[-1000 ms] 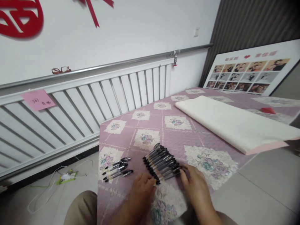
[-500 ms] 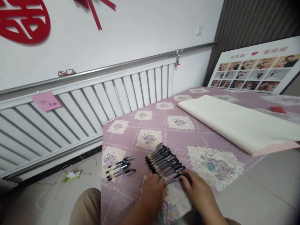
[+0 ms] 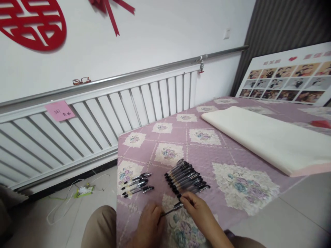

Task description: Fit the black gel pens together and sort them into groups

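Observation:
A single capped pen (image 3: 172, 209) with a clear barrel spans the gap between my two hands, just nearer to me than a row of pens. My left hand (image 3: 151, 222) is closed around the pen's left end, and its fingertips are partly hidden. The cap end at the right is pinched by my right hand (image 3: 198, 208). Several similar black-capped pens (image 3: 184, 177) lie side by side in a slanting row beyond my right hand. Farther left is a smaller group of pens (image 3: 137, 186), lying loosely parallel on the tablecloth.
The purple floral tablecloth (image 3: 178, 132) covers the table. A folded cream sheet (image 3: 266, 137) lies at the right, near a red paper piece (image 3: 320, 124). Behind the table stand a white radiator (image 3: 152, 100) and a photo board (image 3: 284, 79). A power strip (image 3: 84, 191) is on the floor.
Both hands have moved left and toward me, away from the row, with one pen between them. The whole view has shifted slightly, so the surroundings appear farther right.

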The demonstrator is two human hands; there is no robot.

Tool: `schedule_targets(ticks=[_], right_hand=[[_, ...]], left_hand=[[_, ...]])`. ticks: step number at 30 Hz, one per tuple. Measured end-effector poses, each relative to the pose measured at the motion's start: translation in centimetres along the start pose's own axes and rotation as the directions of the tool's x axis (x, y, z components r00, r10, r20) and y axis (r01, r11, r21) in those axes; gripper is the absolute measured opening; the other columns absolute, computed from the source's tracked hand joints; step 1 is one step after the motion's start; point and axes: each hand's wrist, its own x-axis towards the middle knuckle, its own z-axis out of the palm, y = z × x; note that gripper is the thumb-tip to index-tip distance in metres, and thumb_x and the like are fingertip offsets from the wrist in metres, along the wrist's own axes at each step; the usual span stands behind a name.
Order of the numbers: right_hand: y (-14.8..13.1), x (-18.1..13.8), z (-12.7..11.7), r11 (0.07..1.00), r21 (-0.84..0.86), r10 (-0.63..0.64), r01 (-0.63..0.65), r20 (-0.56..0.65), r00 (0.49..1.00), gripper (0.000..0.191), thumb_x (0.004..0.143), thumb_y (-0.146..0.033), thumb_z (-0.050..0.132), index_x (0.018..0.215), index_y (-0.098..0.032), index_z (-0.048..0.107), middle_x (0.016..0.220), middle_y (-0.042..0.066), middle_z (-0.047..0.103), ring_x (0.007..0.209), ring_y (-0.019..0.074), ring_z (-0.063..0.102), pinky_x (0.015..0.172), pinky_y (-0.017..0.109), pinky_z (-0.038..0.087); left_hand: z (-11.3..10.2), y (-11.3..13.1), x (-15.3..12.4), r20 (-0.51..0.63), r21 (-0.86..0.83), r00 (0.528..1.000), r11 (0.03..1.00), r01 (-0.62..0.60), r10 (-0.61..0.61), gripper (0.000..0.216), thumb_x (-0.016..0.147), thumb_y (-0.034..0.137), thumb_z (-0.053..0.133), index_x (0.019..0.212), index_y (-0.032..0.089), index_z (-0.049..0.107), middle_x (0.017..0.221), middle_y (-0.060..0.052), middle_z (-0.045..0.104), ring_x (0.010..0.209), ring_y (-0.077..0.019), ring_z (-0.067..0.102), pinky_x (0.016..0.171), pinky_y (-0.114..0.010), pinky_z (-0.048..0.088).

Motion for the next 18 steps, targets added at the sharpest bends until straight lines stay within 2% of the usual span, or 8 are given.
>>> schedule_targets(ticks=[5,7,13,18], right_hand=[[-1.4,0.0,2.8,0.999,0.042,-0.005,0.001,0.103,0.995,0.025,0.082,-0.037,0.047,0.068,-0.020,0.058,0.063,-0.003,0.058,0.063,0.0147,0.054,0.060,0.024,0.041],[-1.9,0.0,3.4,0.999,0.047,-0.020,0.015,0.110,0.994,0.025,0.083,-0.037,0.047,0.069,-0.020,0.058,0.065,-0.002,0.059,0.065,0.0148,0.055,0.062,0.024,0.041],[-2.4,-0.2,3.3,0.999,0.043,0.001,-0.006,0.116,0.993,0.026,0.086,-0.039,0.044,0.079,-0.020,0.061,0.072,-0.001,0.064,0.067,0.0152,0.058,0.062,0.023,0.041],[-2.3,-0.3,3.4,1.000,0.001,-0.018,0.018,0.234,0.972,0.023,0.084,-0.036,0.047,0.077,-0.021,0.062,0.075,0.000,0.067,0.074,0.0171,0.061,0.068,0.025,0.041]], left_hand=[[-0.7,-0.6,-0.2,0.044,0.012,0.999,1.000,0.014,-0.014,0.019,0.086,0.018,0.045,0.098,0.021,0.060,0.093,-0.006,0.064,0.089,-0.0217,0.058,0.079,-0.034,0.046],[-0.6,-0.7,0.1,0.048,0.021,0.998,0.999,0.033,-0.034,0.021,0.086,0.019,0.046,0.100,0.022,0.061,0.095,-0.006,0.066,0.090,-0.0223,0.059,0.080,-0.035,0.047],[-0.2,-1.0,0.2,0.001,-0.045,0.999,0.998,0.042,-0.042,0.021,0.086,0.021,0.045,0.099,0.023,0.062,0.094,-0.004,0.067,0.087,-0.0204,0.060,0.079,-0.033,0.048],[0.2,-1.4,-0.1,-0.034,-0.045,0.999,0.999,-0.002,0.001,0.023,0.085,0.019,0.045,0.102,0.021,0.061,0.098,-0.005,0.067,0.091,-0.0206,0.060,0.081,-0.035,0.048]])
